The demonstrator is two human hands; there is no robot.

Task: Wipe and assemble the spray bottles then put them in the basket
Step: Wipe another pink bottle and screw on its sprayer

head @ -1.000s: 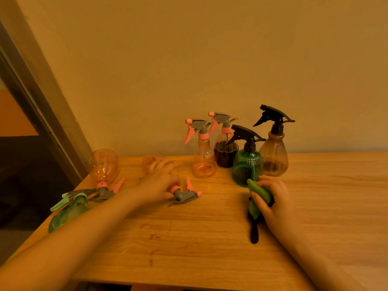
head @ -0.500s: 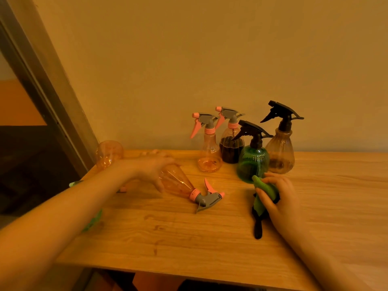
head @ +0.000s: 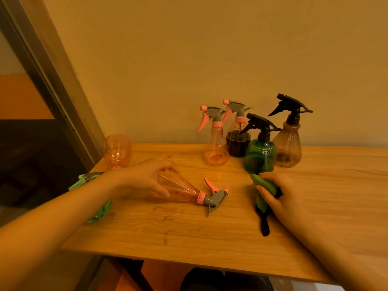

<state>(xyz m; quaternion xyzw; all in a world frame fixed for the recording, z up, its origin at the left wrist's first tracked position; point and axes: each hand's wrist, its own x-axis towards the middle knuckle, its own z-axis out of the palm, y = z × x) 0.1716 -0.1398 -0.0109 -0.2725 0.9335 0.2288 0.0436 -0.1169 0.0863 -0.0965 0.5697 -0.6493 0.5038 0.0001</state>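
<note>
My left hand [head: 147, 179] grips the body of an orange spray bottle [head: 182, 191] lying on its side on the wooden table [head: 210, 234]; its grey and pink trigger head [head: 214, 197] points right. My right hand [head: 277, 194] grips a folded green cloth [head: 262, 185] with a black strip hanging from it, just in front of a green bottle [head: 260, 156] with a black trigger. Behind stand three assembled bottles: a pale orange one [head: 216, 148], a dark one [head: 237, 139] and a brown one [head: 288, 148]. No basket is in view.
An orange bottle [head: 117, 151] lies at the table's back left corner. A green bottle [head: 98, 213] lies at the left edge, partly hidden by my left forearm. A metal door frame [head: 52, 80] rises at the left. The wall runs along the table's far edge.
My left hand moved from the trigger end to the body of the lying orange bottle and drew it rightward, toward the table's middle. My right hand stayed on the cloth.
</note>
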